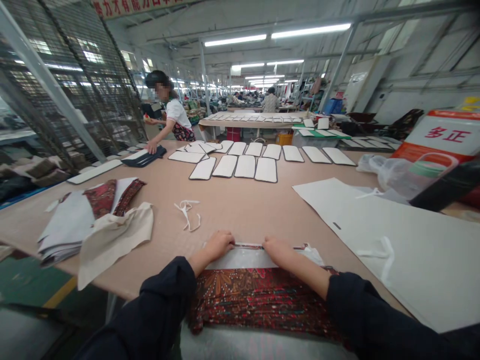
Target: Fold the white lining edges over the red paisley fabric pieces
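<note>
Red-brown patterned fabric (258, 300) lies in gathered folds at the table's near edge, below my wrists. Beyond it is a pale greyish backing (243, 260), whose far edge shows a narrow patterned strip. My left hand (220, 244) has its fingers curled down on the left part of that far edge. On the right part, my right hand (276, 250) pinches the same edge, fingers closed. The fingertips of both hands are partly hidden. A white ragged end (314, 254) sticks out to the right of my right hand.
White cord (185, 212) lies ahead on the brown table (232, 205). Stacked cloth pieces (75, 225) sit left, a large white sheet (397, 240) right. Several dark-edged white panels (245, 166) line the far side. A co-worker (176, 117) reaches onto dark pieces (144, 157) at the far left.
</note>
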`<state>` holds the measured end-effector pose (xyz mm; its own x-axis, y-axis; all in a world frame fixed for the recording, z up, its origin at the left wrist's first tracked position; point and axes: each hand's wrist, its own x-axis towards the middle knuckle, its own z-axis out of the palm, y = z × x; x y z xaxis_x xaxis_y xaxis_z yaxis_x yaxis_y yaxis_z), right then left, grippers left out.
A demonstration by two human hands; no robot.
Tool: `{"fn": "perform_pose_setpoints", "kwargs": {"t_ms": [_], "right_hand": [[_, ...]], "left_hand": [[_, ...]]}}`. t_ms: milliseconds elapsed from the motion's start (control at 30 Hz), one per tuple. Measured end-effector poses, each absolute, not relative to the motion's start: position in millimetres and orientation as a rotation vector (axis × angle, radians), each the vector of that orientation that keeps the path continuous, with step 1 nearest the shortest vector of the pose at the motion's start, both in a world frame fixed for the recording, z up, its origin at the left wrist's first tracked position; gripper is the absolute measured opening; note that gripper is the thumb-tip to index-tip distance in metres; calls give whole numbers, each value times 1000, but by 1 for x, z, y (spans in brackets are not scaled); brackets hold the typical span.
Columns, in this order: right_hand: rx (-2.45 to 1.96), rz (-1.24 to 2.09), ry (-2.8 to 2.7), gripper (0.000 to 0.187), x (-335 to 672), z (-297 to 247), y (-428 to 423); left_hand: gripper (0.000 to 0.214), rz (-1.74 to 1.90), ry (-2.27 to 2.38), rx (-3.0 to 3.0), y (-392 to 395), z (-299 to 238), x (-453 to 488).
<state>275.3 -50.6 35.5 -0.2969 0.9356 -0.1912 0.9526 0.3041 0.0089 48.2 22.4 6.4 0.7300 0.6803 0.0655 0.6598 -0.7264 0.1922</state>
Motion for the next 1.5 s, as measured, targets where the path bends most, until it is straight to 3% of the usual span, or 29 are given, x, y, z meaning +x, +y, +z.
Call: {"fn": "perform_pose_setpoints", "kwargs": {"t_ms": [200, 767, 1100, 1300, 1500], "right_hand": [[1618, -48, 2738, 25, 227, 21, -51], [1463, 96, 2759, 24, 195, 16, -41], [1714, -226, 2776, 28, 170, 8, -18], [1772, -486, 2804, 29, 166, -7, -2], [1453, -143, 3009, 21, 164, -5, -11]], "left_hand": [[20, 204, 1015, 2970, 15, -1, 44], [15, 289, 958, 3179, 4, 0, 24], [17, 455, 1403, 2888, -9, -13, -6], [19, 410, 1325, 2841, -13, -16, -22], [19, 446, 1342, 2901, -19, -18, -20]]}}
